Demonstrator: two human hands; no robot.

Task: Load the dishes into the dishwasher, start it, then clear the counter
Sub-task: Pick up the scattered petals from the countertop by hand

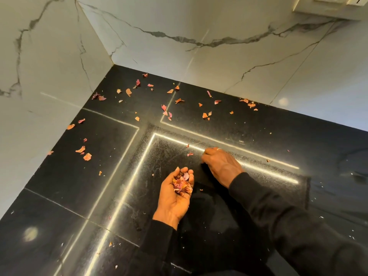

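Where two white, grey-veined marble walls (pixel 219 56) meet in a corner, a glossy black table (pixel 69 176) fills the lower view, seen from above. Its surface reflects bright light lines (pixel 229 145) in an L shape. On the back wall, top right, a socket plate (pixel 328 6) is cut off by the frame edge.

Both arms enter from the bottom right in black sleeves. Noted: the right sleeve (pixel 288 226) runs diagonally across the table; the left sleeve (pixel 159 246) is lower and nearer the middle.

Noted for the left hand (pixel 175 194): palm up near the centre of the table, fingers curled upward into a cup round a heap of peel (pixel 182 184). The peel is pink, purple and orange, and papery. It sits in the palm and against the fingers.

Noted for the right hand (pixel 221 162): back of hand up, just beyond and to the right of the left hand, fingers bent under with the tips at the table surface. Cannot tell whether the tips pinch anything. One finger carries a ring (pixel 219 149).

Of the same peel, loose scraps (pixel 87 156) lie over the table, mostly toward the corner and along the foot of both walls, well apart from the hands. Closer in, two small scraps (pixel 189 154) lie just left of the right hand's fingertips. Fine pale crumbs (pixel 321 217) dot the table at lower right.
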